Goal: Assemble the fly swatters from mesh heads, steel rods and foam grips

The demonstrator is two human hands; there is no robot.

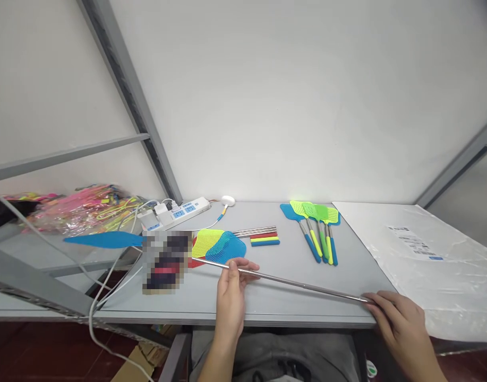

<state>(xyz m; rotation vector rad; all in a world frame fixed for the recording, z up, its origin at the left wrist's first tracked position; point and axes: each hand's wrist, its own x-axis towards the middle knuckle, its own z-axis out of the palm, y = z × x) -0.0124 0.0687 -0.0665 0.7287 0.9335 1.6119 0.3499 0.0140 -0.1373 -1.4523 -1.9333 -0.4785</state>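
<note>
A fly swatter with a long metal rod (302, 285) stretches across the front of the table, its blue head (103, 240) at the far left. A blurred patch hides where the rod and head meet. My left hand (232, 289) is closed around the rod near its middle, thumb on top. At the rod's right end my right hand (400, 317) grips it, and the fingers cover the tip. Beyond my left hand lie loose swatter heads: a yellow one (205, 241), a blue one (229, 247) and a partly covered red one (196, 262).
Metal rods (257, 231) lie beside red, yellow and blue handles (265, 240). Several swatters with handles (321, 233) are grouped farther right. A white plastic package (434, 265) covers the right side. A power strip (183, 212), cables and bagged colourful items (84, 207) occupy the left.
</note>
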